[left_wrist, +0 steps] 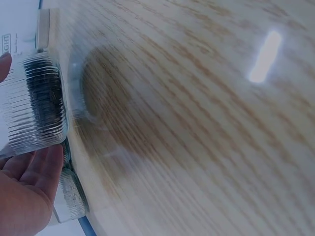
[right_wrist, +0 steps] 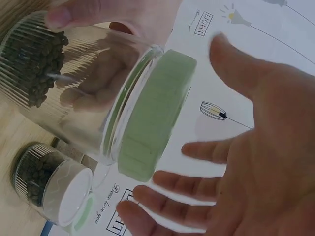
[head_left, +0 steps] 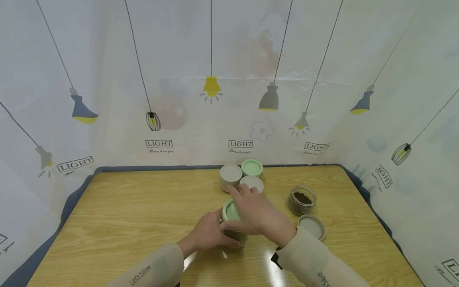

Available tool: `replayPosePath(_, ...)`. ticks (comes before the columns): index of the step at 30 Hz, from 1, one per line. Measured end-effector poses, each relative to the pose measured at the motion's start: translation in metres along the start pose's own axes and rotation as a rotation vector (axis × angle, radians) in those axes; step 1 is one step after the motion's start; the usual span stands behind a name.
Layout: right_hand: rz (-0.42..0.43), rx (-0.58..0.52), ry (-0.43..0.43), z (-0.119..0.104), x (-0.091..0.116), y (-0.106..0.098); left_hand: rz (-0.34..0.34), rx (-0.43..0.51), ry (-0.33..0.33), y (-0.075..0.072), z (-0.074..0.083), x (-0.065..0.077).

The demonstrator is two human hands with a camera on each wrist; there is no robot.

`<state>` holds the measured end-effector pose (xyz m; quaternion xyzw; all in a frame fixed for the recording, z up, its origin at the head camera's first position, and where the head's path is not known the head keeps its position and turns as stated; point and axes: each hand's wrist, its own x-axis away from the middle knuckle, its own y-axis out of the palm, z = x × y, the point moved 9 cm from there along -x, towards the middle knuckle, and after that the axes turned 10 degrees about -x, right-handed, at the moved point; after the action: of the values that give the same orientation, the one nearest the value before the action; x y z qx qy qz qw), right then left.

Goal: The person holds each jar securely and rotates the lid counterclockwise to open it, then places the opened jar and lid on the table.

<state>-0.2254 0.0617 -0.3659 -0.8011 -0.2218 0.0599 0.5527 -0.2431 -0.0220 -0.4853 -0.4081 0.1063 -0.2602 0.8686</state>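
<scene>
My left hand (head_left: 206, 231) grips a ribbed glass jar (right_wrist: 88, 86) around its side, near the front middle of the table. Dark beans (right_wrist: 32, 61), which look like coffee beans, fill only the lower part of the jar. A pale green lid (right_wrist: 157, 115) sits on its mouth. Over the lid is my right hand (head_left: 258, 211), its fingers and thumb spread around the rim; in the right wrist view a gap shows between the fingers and the lid. The left wrist view has the fingers (left_wrist: 42, 169) of my left hand against the jar wall.
Behind the hands stand two jars with whitish lids (head_left: 230, 174) and one with a green lid (head_left: 252, 168). To the right is an uncovered glass jar (head_left: 299, 208) of dark beans, with a loose round lid (head_left: 312, 228) on the wooden table (head_left: 143, 207) before it.
</scene>
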Motion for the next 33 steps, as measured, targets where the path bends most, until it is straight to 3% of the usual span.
replayPosePath(5, 0.070, 0.020, 0.126, 0.008, -0.001, -0.002, 0.020, 0.031, 0.048, -0.004, 0.006, 0.002)
replayPosePath(9, 0.094, 0.031, 0.172, 0.011, 0.001, -0.001, 0.040, 0.018, 0.074, -0.007, 0.009, 0.002)
replayPosePath(23, 0.124, 0.107, 0.093, 0.008, -0.003, 0.006, 0.001, -0.015, 0.020, 0.000, 0.006, 0.002)
replayPosePath(33, 0.006, 0.041, 0.047, 0.005, -0.005, 0.008, -0.025, 0.017, -0.035, 0.004, -0.001, -0.001)
